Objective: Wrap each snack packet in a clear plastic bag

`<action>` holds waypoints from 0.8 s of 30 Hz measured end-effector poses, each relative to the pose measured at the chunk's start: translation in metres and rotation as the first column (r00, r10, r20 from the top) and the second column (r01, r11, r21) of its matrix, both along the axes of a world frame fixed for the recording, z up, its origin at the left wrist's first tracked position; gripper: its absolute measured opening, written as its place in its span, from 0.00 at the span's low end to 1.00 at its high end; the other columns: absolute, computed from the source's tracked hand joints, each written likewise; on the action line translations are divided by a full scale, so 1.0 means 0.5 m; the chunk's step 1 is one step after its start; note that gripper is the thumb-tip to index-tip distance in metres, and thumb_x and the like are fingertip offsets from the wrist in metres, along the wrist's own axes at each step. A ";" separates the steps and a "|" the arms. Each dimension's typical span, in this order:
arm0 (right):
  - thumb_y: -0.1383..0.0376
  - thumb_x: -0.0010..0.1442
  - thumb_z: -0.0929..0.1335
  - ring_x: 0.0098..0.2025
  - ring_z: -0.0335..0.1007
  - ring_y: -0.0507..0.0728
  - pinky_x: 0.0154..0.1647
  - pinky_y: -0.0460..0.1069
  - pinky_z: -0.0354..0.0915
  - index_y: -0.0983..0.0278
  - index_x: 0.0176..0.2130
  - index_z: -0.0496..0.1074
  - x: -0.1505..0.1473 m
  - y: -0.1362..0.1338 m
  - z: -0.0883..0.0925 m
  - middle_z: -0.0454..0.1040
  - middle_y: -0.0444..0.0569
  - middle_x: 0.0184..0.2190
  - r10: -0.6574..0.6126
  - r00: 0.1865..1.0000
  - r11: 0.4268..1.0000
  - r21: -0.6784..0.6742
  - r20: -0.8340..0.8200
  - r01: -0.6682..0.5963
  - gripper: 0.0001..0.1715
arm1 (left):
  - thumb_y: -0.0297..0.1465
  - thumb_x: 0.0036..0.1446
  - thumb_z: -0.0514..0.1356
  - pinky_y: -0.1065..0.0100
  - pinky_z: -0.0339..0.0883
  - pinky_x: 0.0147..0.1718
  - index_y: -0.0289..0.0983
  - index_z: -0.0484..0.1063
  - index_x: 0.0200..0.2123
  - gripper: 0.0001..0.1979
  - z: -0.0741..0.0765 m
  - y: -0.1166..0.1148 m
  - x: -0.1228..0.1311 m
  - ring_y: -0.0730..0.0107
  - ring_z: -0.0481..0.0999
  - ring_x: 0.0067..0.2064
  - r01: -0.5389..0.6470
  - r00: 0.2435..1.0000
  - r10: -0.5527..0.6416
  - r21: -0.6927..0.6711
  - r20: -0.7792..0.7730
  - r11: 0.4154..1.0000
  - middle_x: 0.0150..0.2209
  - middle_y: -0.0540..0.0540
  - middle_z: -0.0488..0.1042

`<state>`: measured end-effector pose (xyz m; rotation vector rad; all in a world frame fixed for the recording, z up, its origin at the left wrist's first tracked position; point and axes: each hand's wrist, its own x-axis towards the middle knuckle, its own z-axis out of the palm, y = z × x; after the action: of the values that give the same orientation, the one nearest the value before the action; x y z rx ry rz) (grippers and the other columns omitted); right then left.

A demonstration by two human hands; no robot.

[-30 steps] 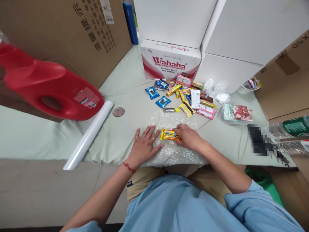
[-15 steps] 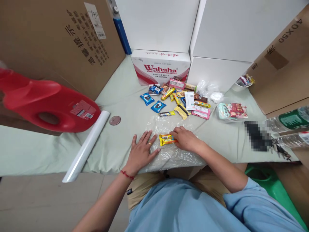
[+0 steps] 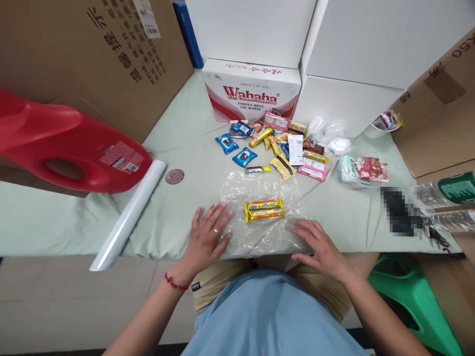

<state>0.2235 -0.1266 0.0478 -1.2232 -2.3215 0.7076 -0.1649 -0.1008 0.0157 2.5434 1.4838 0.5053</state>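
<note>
Two yellow-wrapped snack bars lie side by side on a sheet of clear plastic film near the table's front edge. My left hand rests at the film's left edge, palm down with fingers apart, holding nothing. On the other side, my right hand is at the film's right edge, its fingers spread and free of the bars. Behind the film is a loose pile of wrapped snacks, with a blue packet, a tan packet and a white packet among them.
A red jug and a white roll stand and lie on the left, near a round brown disc. The Wahaba-style carton reading Wahaha is behind the snacks. A clear tub, keys and plastic bottles are right.
My right hand has let go of the snack bars and moved right and toward me. My left hand has shifted slightly left. The bars remain on the film.
</note>
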 end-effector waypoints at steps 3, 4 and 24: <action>0.55 0.68 0.72 0.63 0.69 0.69 0.61 0.69 0.70 0.51 0.65 0.69 0.006 -0.035 -0.036 0.72 0.58 0.61 -0.033 0.999 0.999 -0.008 0.028 0.033 0.28 | 0.32 0.68 0.53 0.42 0.39 0.75 0.47 0.49 0.76 0.35 0.014 -0.021 -0.026 0.56 0.59 0.75 0.184 0.983 -0.181 -0.102 0.031 0.978 0.74 0.39 0.61; 0.57 0.69 0.70 0.62 0.70 0.68 0.60 0.68 0.71 0.52 0.61 0.73 0.004 -0.037 -0.044 0.74 0.58 0.60 -0.044 0.999 0.999 -0.011 0.032 0.045 0.22 | 0.34 0.67 0.54 0.42 0.40 0.75 0.46 0.50 0.76 0.36 0.017 -0.023 -0.035 0.55 0.60 0.74 0.226 0.974 -0.223 -0.146 0.034 0.963 0.74 0.39 0.60; 0.61 0.67 0.66 0.45 0.76 0.64 0.41 0.52 0.65 0.63 0.54 0.76 -0.040 0.296 0.074 0.81 0.54 0.44 -0.262 0.785 0.926 -0.083 0.562 0.369 0.19 | 0.41 0.64 0.55 0.48 0.68 0.58 0.38 0.75 0.44 0.15 0.054 0.162 -0.033 0.50 0.75 0.53 -0.635 0.682 0.629 -0.124 0.372 0.762 0.48 0.37 0.76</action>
<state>0.2034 0.0213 0.0849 -2.0759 -2.4010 0.5100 -0.1812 -0.0200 0.0428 1.6935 2.1517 1.0450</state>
